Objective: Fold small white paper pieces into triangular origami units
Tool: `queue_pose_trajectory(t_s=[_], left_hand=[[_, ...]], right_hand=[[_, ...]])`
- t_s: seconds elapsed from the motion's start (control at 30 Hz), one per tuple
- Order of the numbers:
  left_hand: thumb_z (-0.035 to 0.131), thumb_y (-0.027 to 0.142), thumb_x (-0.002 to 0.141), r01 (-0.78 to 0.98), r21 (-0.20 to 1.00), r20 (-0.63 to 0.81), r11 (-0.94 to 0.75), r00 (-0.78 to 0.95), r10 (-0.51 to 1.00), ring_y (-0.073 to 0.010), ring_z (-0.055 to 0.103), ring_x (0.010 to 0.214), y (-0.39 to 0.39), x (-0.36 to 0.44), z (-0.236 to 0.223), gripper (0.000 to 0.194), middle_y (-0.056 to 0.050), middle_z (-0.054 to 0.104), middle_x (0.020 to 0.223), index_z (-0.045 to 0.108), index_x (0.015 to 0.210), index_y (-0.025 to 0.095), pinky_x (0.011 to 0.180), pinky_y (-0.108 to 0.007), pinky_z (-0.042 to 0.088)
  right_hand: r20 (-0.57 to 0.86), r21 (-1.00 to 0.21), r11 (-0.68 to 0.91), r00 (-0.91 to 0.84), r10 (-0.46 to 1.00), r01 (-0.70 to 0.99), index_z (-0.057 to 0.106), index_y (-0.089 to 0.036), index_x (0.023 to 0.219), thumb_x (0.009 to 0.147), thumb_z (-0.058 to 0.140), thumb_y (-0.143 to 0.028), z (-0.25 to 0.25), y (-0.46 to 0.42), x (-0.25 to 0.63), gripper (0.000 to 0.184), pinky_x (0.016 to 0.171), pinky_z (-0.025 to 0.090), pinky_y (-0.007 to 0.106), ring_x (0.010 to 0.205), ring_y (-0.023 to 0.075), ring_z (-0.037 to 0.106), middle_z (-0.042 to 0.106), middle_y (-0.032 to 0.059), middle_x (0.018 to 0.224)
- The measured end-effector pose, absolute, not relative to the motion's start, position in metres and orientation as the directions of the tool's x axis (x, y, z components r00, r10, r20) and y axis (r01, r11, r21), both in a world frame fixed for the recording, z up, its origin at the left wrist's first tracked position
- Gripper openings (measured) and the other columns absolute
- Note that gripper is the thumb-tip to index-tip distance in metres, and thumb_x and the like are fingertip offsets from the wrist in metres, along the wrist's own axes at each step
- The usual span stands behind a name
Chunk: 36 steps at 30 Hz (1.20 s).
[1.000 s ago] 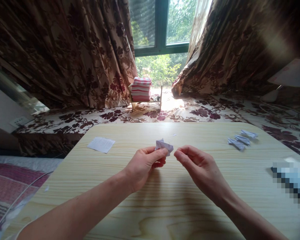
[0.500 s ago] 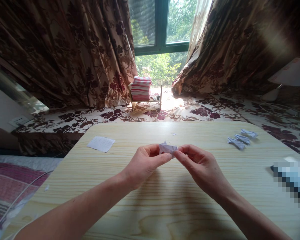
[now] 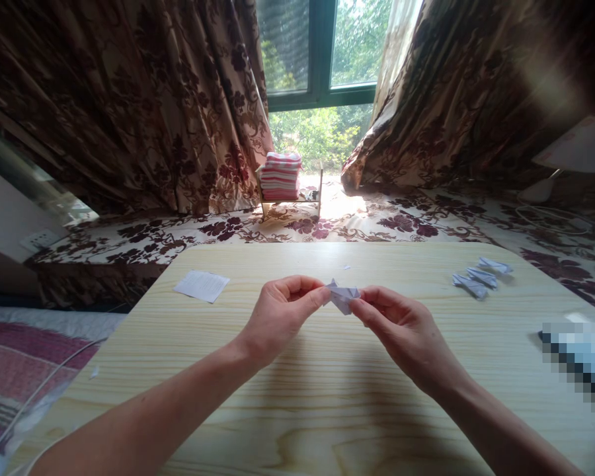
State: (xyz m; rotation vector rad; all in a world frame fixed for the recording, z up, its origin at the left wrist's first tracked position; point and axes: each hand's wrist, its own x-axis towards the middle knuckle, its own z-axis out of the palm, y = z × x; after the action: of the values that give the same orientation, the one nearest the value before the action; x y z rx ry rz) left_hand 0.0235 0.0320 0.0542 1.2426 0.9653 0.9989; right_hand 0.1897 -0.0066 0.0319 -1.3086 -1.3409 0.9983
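Head cam: showing L hand (image 3: 282,314) & R hand (image 3: 406,324) raised over tabletop (image 3: 302,410), working on 1 pc. of folded paper (image 3: 343,297) at approx. ctr. of view. Pinching L end of paper w/ L thumb & index; curling remaining L fingers, partly hidden. Pinching R end w/ R thumb & index; not revealing exact finger placement behind paper. Spacing hands slightly apart, bridging gap w/ paper only. Holding paper apparently clear of wood, casting shadows below.

Step in hand (judgement): handling pc. w/ folds already formed; prob. adjusting or pressing fold at R end. Not resolving indiv. creases at this res.

Next move, as judged, calling for: steadying L end w/ light pinch; working R corner w/ R fingertips; aligning edges before pressing crease flat; avoiding outward pull, i.e. risking tear or unfolding.

Adjacent items: showing 3 folded pcs. (image 3: 482,277) grouped nr. far R corner of tabletop, resembling held paper in colour, well apart from R hand. Showing flat sheet (image 3: 201,285) w/ faint lines toward far L, well apart from L hand. Showing paper scrap (image 3: 347,267) beyond held paper, nr. far edge. Showing pixelated object (image 3: 582,360) at R edge; not permitting ID.
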Motion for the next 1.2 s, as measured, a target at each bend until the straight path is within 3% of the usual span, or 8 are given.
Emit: queue_pose_trajectory(t_s=[0.53,0.8,0.97,1.07,1.2], left_hand=[[0.070,0.027,0.073,-0.015,1.000,-0.018,0.024,0.330,0.944,-0.0123,0.053,0.066,0.030,0.023,0.056,0.015,-0.002,0.065,0.065,0.070,0.068,0.012,0.066,-0.025,0.040],[0.065,0.024,0.078,0.067,0.984,0.123,-0.166,0.419,0.899,-0.0154,0.055,0.075,0.028,0.020,0.056,0.016,-0.004,0.062,0.074,0.073,0.069,0.013,0.074,-0.028,0.042],[0.068,0.026,0.075,0.022,0.999,0.031,-0.042,0.363,0.931,-0.0139,0.052,0.069,0.031,0.023,0.052,0.017,-0.003,0.060,0.068,0.071,0.065,0.013,0.070,-0.028,0.039],[0.070,0.029,0.071,-0.015,0.998,-0.049,0.057,0.311,0.949,-0.0125,0.049,0.064,0.036,0.022,0.050,0.023,-0.001,0.058,0.060,0.065,0.057,0.013,0.069,-0.028,0.037],[0.070,0.031,0.072,-0.040,0.996,-0.070,0.085,0.290,0.955,-0.0125,0.048,0.065,0.042,0.018,0.048,0.025,-0.001,0.058,0.059,0.063,0.055,0.013,0.071,-0.028,0.036]], right_hand=[[0.122,-0.966,0.113,0.025,0.992,0.231,0.066,-0.018,0.075,0.081,0.060,-0.046,0.034,-0.007,0.189,0.029,0.062,0.043,0.028,0.067,0.0156,0.055,0.064,0.0025,0.073],[0.162,-0.957,0.171,-0.057,0.985,0.234,0.060,-0.018,0.074,0.086,0.055,-0.041,0.031,-0.011,0.186,0.026,0.066,0.042,0.029,0.071,0.0160,0.051,0.058,0.0014,0.071],[0.159,-0.944,0.163,-0.036,0.987,0.288,0.061,-0.019,0.075,0.087,0.053,-0.042,0.032,-0.007,0.190,0.028,0.063,0.041,0.029,0.069,0.0155,0.052,0.059,0.0010,0.071],[0.260,-0.878,0.223,0.029,0.965,0.424,0.064,-0.020,0.082,0.088,0.053,-0.040,0.033,-0.002,0.199,0.024,0.065,0.043,0.029,0.072,0.0163,0.056,0.064,0.0021,0.079],[0.534,-0.694,0.411,0.040,0.844,0.591,0.063,-0.022,0.087,0.086,0.057,-0.028,0.030,0.002,0.206,0.008,0.069,0.046,0.031,0.075,0.0169,0.057,0.063,0.0032,0.084]])
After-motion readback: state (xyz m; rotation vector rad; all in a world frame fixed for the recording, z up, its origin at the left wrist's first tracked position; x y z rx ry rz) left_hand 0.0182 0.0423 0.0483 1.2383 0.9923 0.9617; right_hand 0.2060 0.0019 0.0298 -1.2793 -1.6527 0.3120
